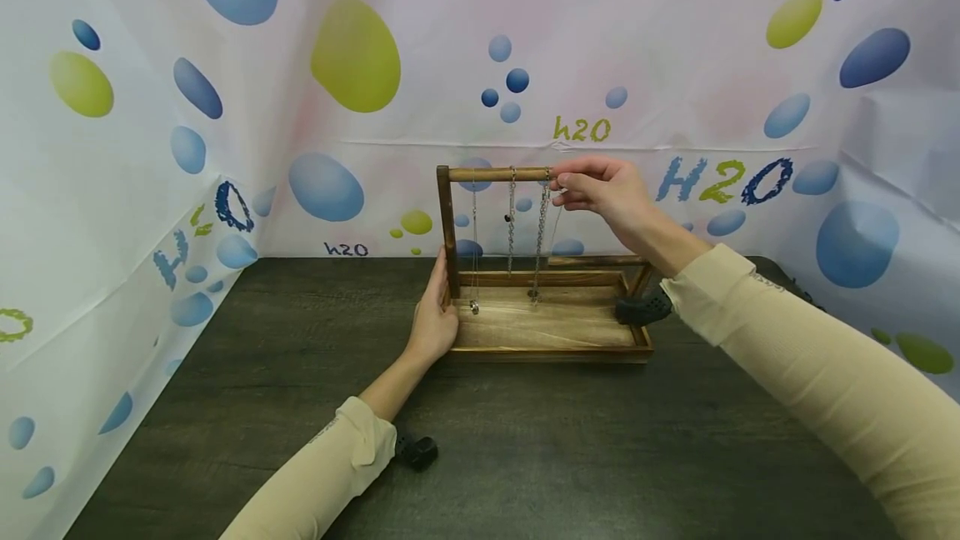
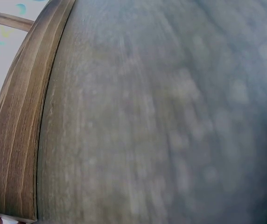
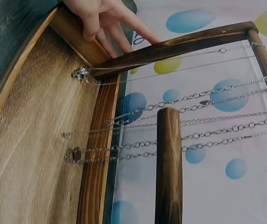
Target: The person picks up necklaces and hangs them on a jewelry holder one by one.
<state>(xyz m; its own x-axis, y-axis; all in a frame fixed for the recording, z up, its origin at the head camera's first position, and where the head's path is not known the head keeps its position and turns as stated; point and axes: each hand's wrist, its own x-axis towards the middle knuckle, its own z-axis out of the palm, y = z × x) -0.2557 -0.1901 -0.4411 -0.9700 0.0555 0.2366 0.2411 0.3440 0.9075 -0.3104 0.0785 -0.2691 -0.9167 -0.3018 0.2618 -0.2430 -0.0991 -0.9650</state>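
A wooden jewelry stand (image 1: 444, 223) rises from a shallow wooden tray (image 1: 555, 350). Several silver chains hang from its upper bar (image 1: 487, 175), among them a necklace with a ring-like pendant (image 3: 80, 73) and a chunkier chain (image 1: 540, 227). My left hand (image 1: 435, 315) rests against the stand's left side, fingers straight along the post; the right wrist view shows those fingers (image 3: 117, 25) spread beside it. At the bar's right end, my right hand (image 1: 603, 190) pinches a thin necklace (image 1: 556, 223), its thumb and fingers beside the bar tip. The pinched part is mostly hidden by the fingers.
A lower wooden bar (image 1: 592, 260) extends from the right post, its free end (image 3: 169, 112) facing left. The tray stands on a dark wood-grain table (image 1: 525, 440). Behind hangs a white sheet (image 1: 450, 40) with blue and green spots. Black wrist devices (image 1: 417, 452) are on both arms.
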